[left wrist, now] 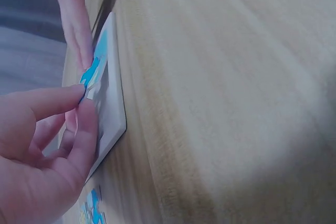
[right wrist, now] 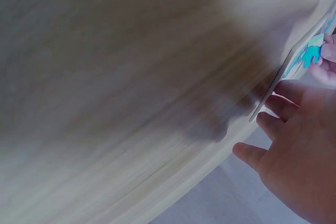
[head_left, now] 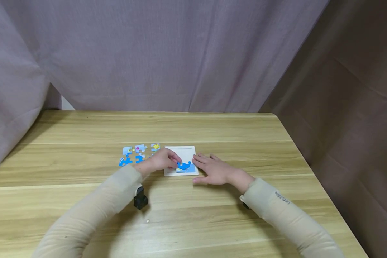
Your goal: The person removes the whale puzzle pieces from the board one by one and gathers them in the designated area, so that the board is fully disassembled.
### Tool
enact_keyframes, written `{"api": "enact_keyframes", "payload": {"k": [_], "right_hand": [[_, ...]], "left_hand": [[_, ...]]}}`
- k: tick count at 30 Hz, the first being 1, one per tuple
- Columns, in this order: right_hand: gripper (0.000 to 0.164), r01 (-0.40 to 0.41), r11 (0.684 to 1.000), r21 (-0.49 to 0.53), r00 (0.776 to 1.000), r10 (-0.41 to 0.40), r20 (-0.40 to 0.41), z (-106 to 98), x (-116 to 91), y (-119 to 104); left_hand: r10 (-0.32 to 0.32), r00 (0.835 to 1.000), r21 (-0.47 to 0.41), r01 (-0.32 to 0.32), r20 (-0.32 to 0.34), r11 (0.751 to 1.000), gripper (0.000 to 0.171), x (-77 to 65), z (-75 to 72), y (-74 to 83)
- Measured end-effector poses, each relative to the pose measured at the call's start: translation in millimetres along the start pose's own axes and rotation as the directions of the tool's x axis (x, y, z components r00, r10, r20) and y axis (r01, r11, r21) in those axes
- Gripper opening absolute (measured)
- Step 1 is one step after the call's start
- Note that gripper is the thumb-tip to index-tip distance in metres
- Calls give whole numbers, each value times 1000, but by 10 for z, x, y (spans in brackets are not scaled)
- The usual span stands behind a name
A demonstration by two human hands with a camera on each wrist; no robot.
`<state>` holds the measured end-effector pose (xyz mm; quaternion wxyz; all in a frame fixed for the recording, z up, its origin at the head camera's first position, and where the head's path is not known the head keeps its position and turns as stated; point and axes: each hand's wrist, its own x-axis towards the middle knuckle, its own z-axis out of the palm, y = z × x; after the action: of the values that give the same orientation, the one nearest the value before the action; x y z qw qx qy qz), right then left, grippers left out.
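Note:
My left hand pinches a blue jigsaw puzzle piece between thumb and fingertips, low over the white puzzle tray. In the left wrist view the held piece is tilted close above the tray's surface. Light blue pieces lie in the tray's near part, partly covered by the held one. At the tray's right edge, my right hand is spread with straight fingers. The right wrist view shows its fingertips right at the tray's side.
Several loose puzzle pieces lie left of the tray, some hidden behind my left hand; one bears a yellow sun. A tiny pale speck is on the wooden table. Grey curtains hang behind it.

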<state>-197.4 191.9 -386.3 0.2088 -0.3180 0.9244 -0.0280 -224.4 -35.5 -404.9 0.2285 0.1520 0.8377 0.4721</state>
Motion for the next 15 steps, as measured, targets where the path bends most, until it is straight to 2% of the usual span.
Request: {"api": "enact_keyframes", "payload": {"k": [7, 15], "right_hand": [[84, -11, 1000, -13, 1000, 11, 8, 7, 7, -7], [84, -15, 1000, -21, 1000, 15, 4, 18, 5, -6]], "left_hand": [[-2, 1000, -104, 4, 23, 995, 23, -28, -72, -72], [-74, 997, -184, 79, 34, 980, 24, -149, -250, -181]]}}
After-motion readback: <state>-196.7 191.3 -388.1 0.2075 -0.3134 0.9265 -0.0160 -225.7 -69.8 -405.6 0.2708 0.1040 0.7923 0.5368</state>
